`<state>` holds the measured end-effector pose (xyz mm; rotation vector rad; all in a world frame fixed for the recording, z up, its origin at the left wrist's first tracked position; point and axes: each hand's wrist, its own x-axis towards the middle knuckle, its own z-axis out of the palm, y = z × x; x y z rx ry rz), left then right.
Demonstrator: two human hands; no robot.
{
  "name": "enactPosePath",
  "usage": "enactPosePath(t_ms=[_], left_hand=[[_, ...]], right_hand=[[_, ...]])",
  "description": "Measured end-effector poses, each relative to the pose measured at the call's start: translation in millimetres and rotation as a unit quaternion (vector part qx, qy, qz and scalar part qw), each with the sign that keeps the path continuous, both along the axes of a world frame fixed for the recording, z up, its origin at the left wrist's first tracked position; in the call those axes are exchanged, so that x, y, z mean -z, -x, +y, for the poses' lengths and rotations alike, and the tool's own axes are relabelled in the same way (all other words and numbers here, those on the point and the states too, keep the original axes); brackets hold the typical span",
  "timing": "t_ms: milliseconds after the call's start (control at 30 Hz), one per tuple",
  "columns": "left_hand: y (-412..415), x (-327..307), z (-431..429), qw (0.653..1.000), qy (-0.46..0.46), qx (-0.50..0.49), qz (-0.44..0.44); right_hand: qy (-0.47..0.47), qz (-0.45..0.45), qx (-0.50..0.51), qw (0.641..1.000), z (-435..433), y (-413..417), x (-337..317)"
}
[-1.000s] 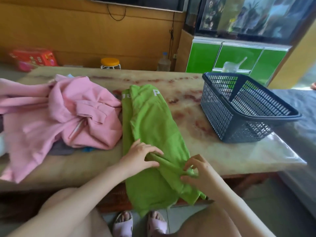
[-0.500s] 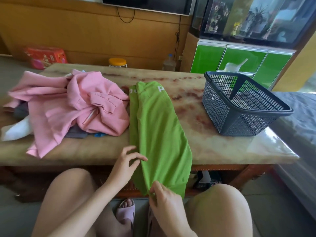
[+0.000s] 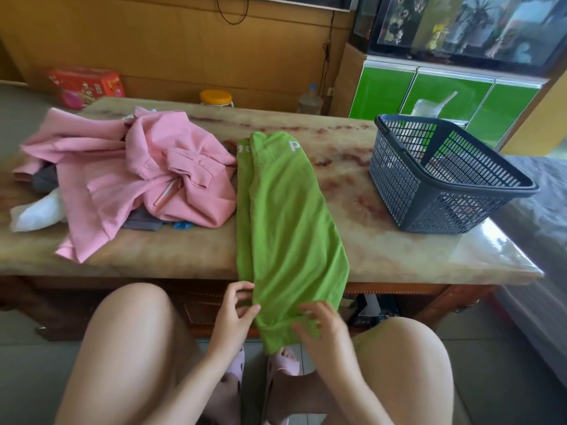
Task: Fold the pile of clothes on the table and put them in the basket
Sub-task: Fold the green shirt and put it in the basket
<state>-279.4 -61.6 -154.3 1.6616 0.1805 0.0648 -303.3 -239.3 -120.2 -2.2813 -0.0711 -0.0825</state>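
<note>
Your left hand (image 3: 236, 311) sits below the desk edge with its fingers (image 3: 245, 286) and thumb curled against the left border of the green garment (image 3: 288, 216). They touch the cloth, but whether they pinch it cannot be told. Your right hand (image 3: 322, 329), blurred by motion, curls its fingers over the ribbed hem and grips it. The green garment lies lengthwise down the middle of the desk (image 3: 383, 250), folded into a narrow strip, white lettering at its far end, its near end hanging over the edge between your knees. Touching its left side is the unfolded pile, topped by a pink hoodie (image 3: 147, 176), with a white piece (image 3: 36, 210) and grey cloth (image 3: 141, 222) showing beneath. The dark mesh basket (image 3: 395, 185) stands well apart at the right end of the desk. Behind are a red box (image 3: 86, 85), a yellow-topped stool (image 3: 216, 97) and a green cabinet (image 3: 441, 96). Half a second earlier your left hand was level with the desk edge, and your right hand pinched the hem further left.
</note>
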Motion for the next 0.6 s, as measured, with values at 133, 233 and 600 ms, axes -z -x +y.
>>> enactPosePath(t_ms=[133, 233, 600], left_hand=[[2.3, 7.6, 5.4, 0.997, 0.050, -0.051, 0.015], [-0.8, 8.7, 1.2, 0.991, 0.109, -0.057, 0.051], [2.0, 11.6, -8.3, 0.998, 0.046, 0.031, 0.040]], right_hand=[[-0.052, 0.022, 0.123, 0.991, -37.0, -32.7, -15.9], [-0.059, 0.066, 0.137, 0.987, -48.5, -49.2, -15.7], [-0.147, 0.129, 0.166, 0.967, -54.8, -66.8, -3.2]])
